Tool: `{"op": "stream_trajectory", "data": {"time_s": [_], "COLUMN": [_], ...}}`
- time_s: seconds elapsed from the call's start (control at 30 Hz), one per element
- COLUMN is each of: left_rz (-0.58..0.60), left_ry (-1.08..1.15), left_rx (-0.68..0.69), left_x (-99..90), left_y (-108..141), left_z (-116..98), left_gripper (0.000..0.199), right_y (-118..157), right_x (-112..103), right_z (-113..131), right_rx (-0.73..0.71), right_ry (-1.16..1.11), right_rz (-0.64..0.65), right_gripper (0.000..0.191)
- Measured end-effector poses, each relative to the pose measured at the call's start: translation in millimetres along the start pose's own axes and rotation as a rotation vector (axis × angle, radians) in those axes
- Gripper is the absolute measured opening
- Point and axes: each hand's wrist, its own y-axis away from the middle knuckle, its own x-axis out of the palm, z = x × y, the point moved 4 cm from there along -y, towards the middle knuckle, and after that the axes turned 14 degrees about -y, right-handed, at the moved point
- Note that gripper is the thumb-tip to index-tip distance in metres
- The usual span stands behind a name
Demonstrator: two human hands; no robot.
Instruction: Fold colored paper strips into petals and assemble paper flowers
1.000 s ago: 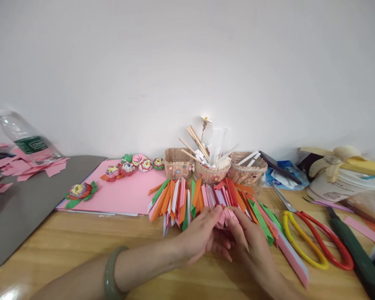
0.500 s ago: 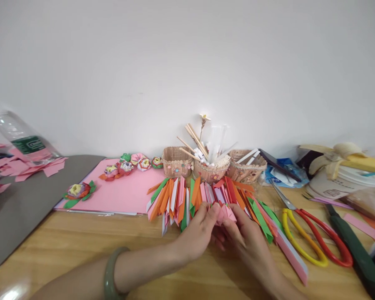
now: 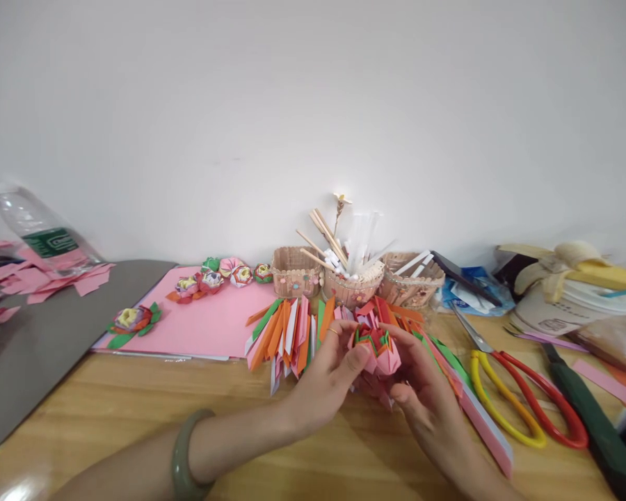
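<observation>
A folded paper flower (image 3: 383, 363), pink outside with green and red layers inside, is held between my two hands above the table. My left hand (image 3: 330, 376) grips its left side, thumb on the front petals and a ring on one finger. Around the right side curve the fingers of my right hand (image 3: 422, 400), while its thumb stands a little off the petals. Folded paper strips (image 3: 282, 334) in orange, green, white and pink lie fanned out just behind, partly hidden by my hands. A green bangle (image 3: 185, 456) circles my left wrist.
Three small baskets (image 3: 296, 273) stand by the wall, the middle one full of sticks. Finished paper flowers (image 3: 132, 320) rest on pink sheets (image 3: 213, 320). Scissors (image 3: 516, 390) and a dark green tool (image 3: 597, 417) lie right. A bottle (image 3: 36, 226) leans among pink scraps at left.
The flower has tipped so its green and red inside now faces me. My fingers have spread wider around it, and my right thumb has come away from the petals.
</observation>
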Motion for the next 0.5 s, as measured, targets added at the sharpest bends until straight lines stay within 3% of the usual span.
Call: {"op": "stream_trajectory", "data": {"time_s": [0.2,0.33,0.5], "left_rz": [0.037,-0.004,0.075], "left_ry": [0.163,0.256,0.349], "left_rx": [0.002,-0.105,-0.167], "left_x": [-2.2,-4.4,0.1], "left_y": [-4,-6,-9], "left_z": [2,8,14], "left_gripper": [0.043,0.038,0.037], "right_y": [-2,-3,-1], "right_x": [-2,0,0], "right_z": [6,14,17], "right_rx": [-0.058,-0.112,-0.223], "right_ry": [0.167,0.302,0.368], "right_rz": [-0.008,0.041,0.07], "right_gripper": [0.053,0.047,0.043]}}
